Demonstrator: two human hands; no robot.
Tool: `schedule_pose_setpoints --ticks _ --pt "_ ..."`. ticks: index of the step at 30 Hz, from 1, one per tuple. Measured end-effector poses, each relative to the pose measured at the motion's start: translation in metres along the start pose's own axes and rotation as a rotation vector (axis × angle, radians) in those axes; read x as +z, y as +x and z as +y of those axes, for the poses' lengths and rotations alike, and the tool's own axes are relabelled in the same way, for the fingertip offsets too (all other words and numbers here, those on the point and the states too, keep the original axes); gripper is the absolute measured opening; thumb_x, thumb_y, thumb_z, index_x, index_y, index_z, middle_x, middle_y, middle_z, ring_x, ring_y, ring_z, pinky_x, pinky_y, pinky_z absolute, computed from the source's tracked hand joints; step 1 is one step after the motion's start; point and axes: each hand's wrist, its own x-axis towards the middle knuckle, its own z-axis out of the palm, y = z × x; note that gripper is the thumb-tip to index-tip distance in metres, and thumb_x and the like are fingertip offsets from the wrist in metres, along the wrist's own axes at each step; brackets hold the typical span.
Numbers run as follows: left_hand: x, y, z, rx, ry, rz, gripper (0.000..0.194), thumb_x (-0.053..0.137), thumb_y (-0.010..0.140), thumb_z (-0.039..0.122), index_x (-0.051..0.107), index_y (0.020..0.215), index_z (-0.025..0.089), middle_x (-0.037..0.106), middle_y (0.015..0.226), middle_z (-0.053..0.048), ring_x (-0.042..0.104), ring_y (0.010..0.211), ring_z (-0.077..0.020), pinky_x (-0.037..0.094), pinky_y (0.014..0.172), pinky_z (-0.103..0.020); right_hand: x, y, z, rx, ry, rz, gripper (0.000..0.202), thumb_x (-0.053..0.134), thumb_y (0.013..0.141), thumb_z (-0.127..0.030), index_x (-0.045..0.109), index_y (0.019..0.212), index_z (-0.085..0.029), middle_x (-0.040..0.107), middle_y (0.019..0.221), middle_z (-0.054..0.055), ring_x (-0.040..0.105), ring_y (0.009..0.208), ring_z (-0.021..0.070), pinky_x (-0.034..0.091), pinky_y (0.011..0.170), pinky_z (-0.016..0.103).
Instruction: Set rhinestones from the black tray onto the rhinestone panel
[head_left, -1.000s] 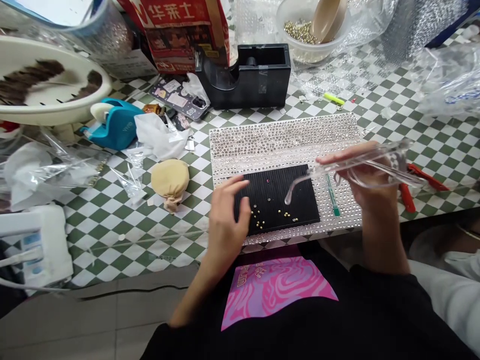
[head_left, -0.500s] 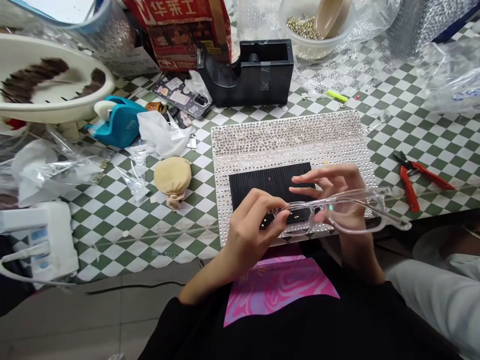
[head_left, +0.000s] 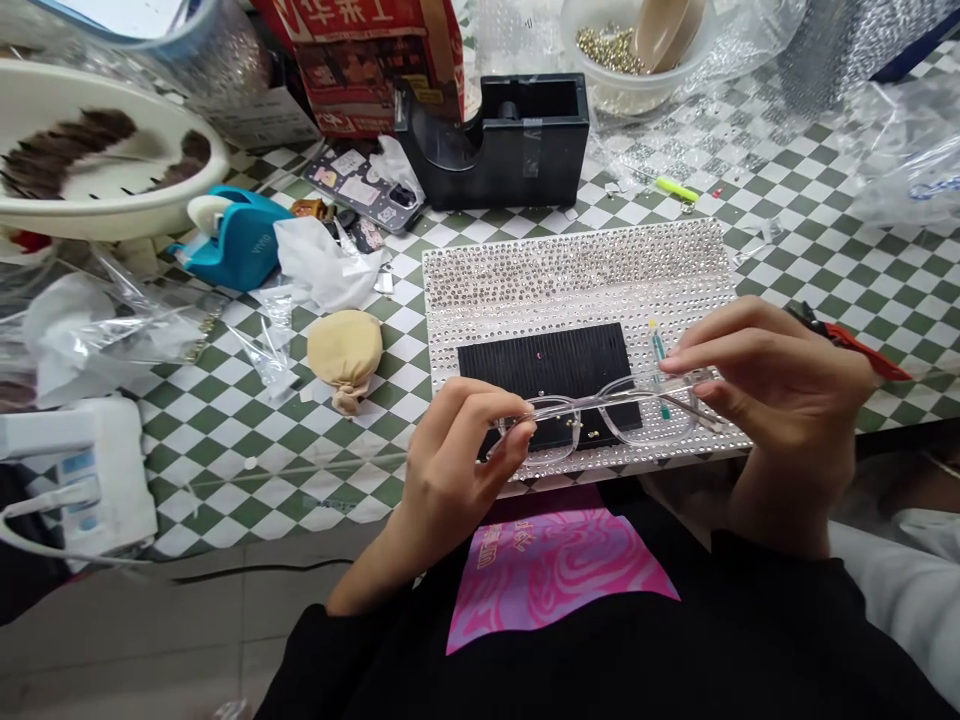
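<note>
A pair of clear-framed eyeglasses (head_left: 592, 402) is held level between both hands, above a white mat studded with rhinestones (head_left: 577, 265). My left hand (head_left: 469, 440) pinches one end of the frame. At the other end, my right hand (head_left: 772, 385) has thumb and fingers closed on the frame near the folded temples. Beneath the glasses lies a black ribbed pad (head_left: 540, 362) with a few tiny shiny pieces on it. A thin teal stick (head_left: 658, 346) rests on the mat beside the pad, partly seen through the lens.
Red-handled pliers (head_left: 862, 350) lie right, partly behind my hand. A black tape dispenser (head_left: 510, 150) stands behind the mat. To the left are a tan cloth pouch (head_left: 345, 350), a blue tape dispenser (head_left: 244, 240), a white basin (head_left: 150, 210) and a power strip (head_left: 112, 480).
My right hand has moved right and closed on the far end of the glasses. My left hand and the glasses have shifted left, uncovering the teal stick.
</note>
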Motion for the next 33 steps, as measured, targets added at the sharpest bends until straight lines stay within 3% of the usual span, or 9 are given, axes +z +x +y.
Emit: schedule_pose_setpoints --ticks 4,10,14,17,22,27,30,33 --pt "-0.010 0.001 0.001 -0.062 -0.056 -0.103 0.003 0.060 0.091 0.020 0.059 0.094 0.021 0.060 0.088 -0.003 0.058 0.084 -0.0159 0.053 0.074 -0.028 0.001 0.003 0.001 0.030 0.063 -0.051 0.020 0.066 0.085 -0.018 0.075 0.099 -0.030 0.062 0.085 0.003 0.057 0.075 0.0161 0.048 0.063 0.032" --pt "-0.021 0.004 -0.009 -0.144 -0.254 -0.361 0.002 0.060 0.091 0.024 0.061 0.093 0.023 0.056 0.104 -0.006 0.057 0.097 -0.0169 0.054 0.085 -0.029 -0.004 0.001 0.019 0.089 0.202 -0.121 0.011 0.064 0.085 -0.028 0.074 0.090 -0.030 0.060 0.084 0.004 0.056 0.078 0.0191 0.048 0.060 0.033" --pt "-0.019 0.003 -0.015 -0.167 -0.291 -0.364 0.016 0.056 0.091 0.012 0.063 0.096 0.025 0.056 0.104 -0.005 0.057 0.096 -0.0164 0.055 0.083 -0.029 -0.009 0.001 0.034 0.076 0.351 -0.235 0.013 0.063 0.084 -0.037 0.072 0.077 -0.030 0.056 0.083 0.005 0.054 0.074 0.0191 0.049 0.061 0.035" --pt "-0.018 0.003 -0.020 -0.179 -0.357 -0.375 0.022 0.053 0.091 0.007 0.065 0.095 0.026 0.056 0.105 -0.005 0.058 0.093 -0.0145 0.055 0.082 -0.027 -0.005 0.005 0.041 0.022 0.530 -0.302 0.014 0.062 0.081 -0.033 0.068 0.069 -0.028 0.051 0.081 0.005 0.053 0.073 0.0176 0.049 0.058 0.033" --pt "-0.015 0.002 -0.033 -0.186 -0.612 -0.384 0.017 0.052 0.095 0.024 0.067 0.087 0.026 0.056 0.106 -0.007 0.058 0.101 -0.0179 0.057 0.085 -0.031 0.007 0.011 0.043 -0.056 0.784 -0.302 0.012 0.061 0.077 -0.024 0.060 0.065 -0.023 0.039 0.077 0.003 0.048 0.067 0.0137 0.045 0.051 0.028" --pt "-0.009 -0.003 -0.039 -0.231 -0.651 -0.256 0.028 0.056 0.093 0.038 0.064 0.070 0.024 0.053 0.095 -0.007 0.059 0.091 -0.0179 0.060 0.078 -0.032 0.013 0.002 0.034 0.024 0.673 -0.192 0.016 0.066 0.075 -0.031 0.057 0.064 -0.024 0.042 0.079 0.003 0.047 0.067 0.0153 0.043 0.050 0.030" --pt "-0.003 -0.006 -0.040 -0.197 -0.677 -0.132 0.030 0.059 0.091 0.037 0.061 0.064 0.024 0.050 0.084 -0.005 0.057 0.077 -0.0148 0.061 0.073 -0.030 0.021 -0.005 0.023 -0.028 0.509 0.012 0.020 0.069 0.077 -0.034 0.057 0.064 -0.025 0.044 0.078 0.003 0.047 0.067 0.0155 0.044 0.052 0.031" --pt "0.000 -0.007 -0.039 -0.158 -0.727 -0.025 0.031 0.063 0.089 0.039 0.057 0.062 0.026 0.049 0.077 -0.003 0.056 0.072 -0.0134 0.062 0.073 -0.029 0.032 -0.008 0.013 -0.120 0.235 0.285 0.017 0.070 0.078 -0.027 0.058 0.067 -0.025 0.049 0.072 0.000 0.050 0.066 0.0146 0.047 0.056 0.032"
